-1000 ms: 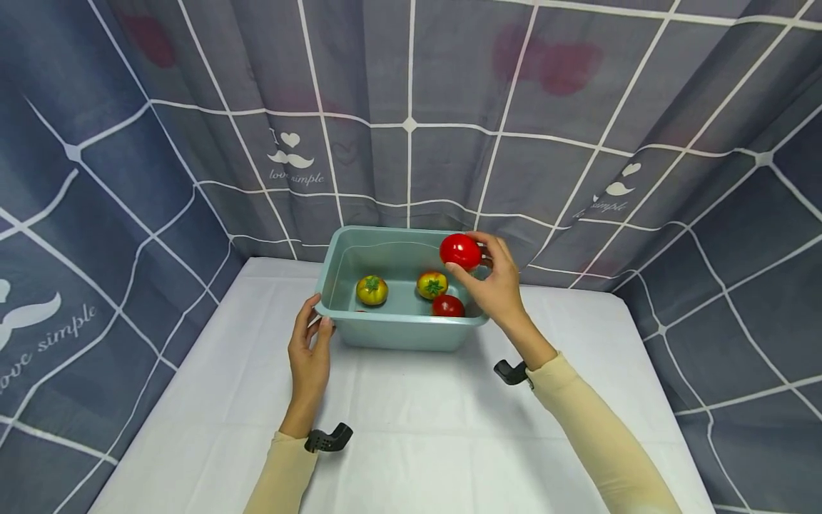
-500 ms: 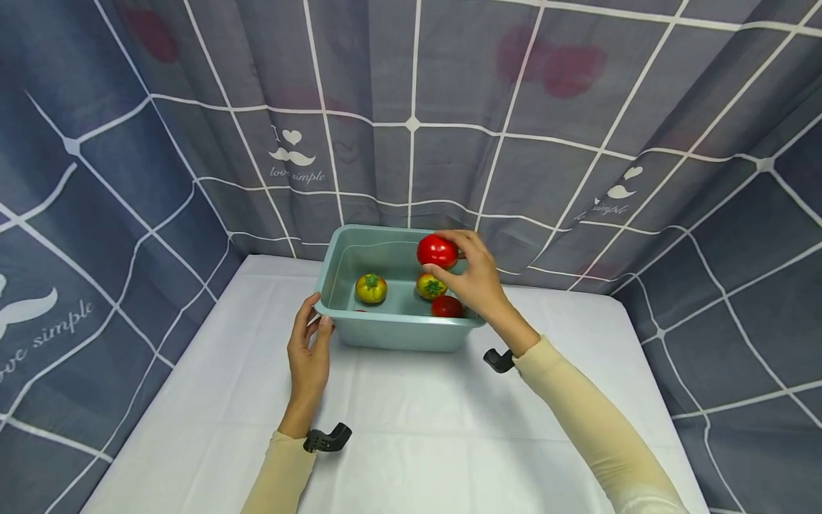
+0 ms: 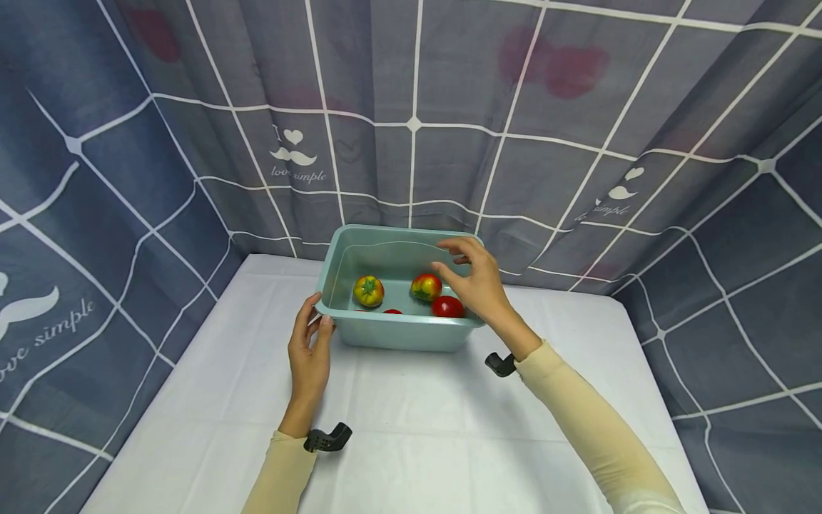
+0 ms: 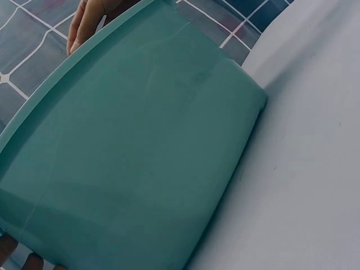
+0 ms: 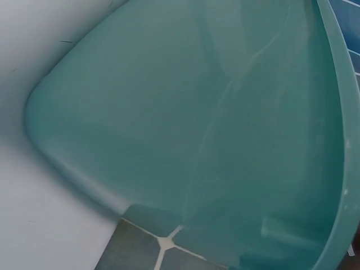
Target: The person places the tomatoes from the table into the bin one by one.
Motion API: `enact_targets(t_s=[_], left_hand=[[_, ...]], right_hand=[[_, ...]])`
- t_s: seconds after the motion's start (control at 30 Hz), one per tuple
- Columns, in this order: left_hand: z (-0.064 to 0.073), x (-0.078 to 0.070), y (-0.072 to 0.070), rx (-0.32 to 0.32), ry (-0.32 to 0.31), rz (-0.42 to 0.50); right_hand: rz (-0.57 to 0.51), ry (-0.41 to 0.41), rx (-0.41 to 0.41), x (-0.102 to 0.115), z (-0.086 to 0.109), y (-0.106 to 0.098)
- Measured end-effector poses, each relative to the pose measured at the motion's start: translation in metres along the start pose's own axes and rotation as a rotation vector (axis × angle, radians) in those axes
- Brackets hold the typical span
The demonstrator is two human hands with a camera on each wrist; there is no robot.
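A pale teal plastic bin (image 3: 398, 334) stands on the table with several tomatoes inside. Two show yellow-green tops, one tomato (image 3: 369, 291) on the left and another tomato (image 3: 427, 287) near the middle. A glossy red tomato (image 3: 447, 307) lies at the front right, and a sliver of another red tomato (image 3: 393, 312) peeps over the front wall. My left hand (image 3: 311, 357) holds the bin's front left corner, thumb in front and fingers round the side. Over the bin's right end my right hand (image 3: 475, 278) hovers with fingers apart, holding nothing.
A white cloth (image 3: 411, 428) covers the table. Grey-blue checked curtains (image 3: 449, 171) rise behind and on both sides, close behind the bin's back rim. A black wrist camera (image 3: 329, 437) sits on the left wrist, another black camera (image 3: 500, 365) on the right.
My right hand moved left over the bin with a red tomato and let it go. The middle tomato has rolled slightly, and a red sliver now shows at the front wall. The left hand stayed put.
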State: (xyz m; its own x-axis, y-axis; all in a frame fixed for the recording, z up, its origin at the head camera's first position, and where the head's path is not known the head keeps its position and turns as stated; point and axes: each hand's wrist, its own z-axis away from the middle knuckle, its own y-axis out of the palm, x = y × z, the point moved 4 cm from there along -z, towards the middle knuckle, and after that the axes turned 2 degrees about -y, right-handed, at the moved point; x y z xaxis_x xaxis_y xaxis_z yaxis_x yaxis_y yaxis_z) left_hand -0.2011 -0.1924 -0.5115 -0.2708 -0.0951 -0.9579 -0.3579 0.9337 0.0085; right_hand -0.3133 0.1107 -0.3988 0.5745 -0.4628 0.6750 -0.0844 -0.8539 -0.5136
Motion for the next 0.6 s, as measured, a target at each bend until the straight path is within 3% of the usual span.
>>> enact_targets(t_s=[0.33, 0.6], left_hand=[[-0.002, 0.002, -0.001, 0.004, -0.017, 0.010], [0.011, 0.009, -0.005, 0.015, -0.051, -0.092]], right_hand=[[0.008, 0.052, -0.045, -0.014, 0.022, -0.014], [0.004, 0.105, -0.131, -0.030, 0.066, -0.039]])
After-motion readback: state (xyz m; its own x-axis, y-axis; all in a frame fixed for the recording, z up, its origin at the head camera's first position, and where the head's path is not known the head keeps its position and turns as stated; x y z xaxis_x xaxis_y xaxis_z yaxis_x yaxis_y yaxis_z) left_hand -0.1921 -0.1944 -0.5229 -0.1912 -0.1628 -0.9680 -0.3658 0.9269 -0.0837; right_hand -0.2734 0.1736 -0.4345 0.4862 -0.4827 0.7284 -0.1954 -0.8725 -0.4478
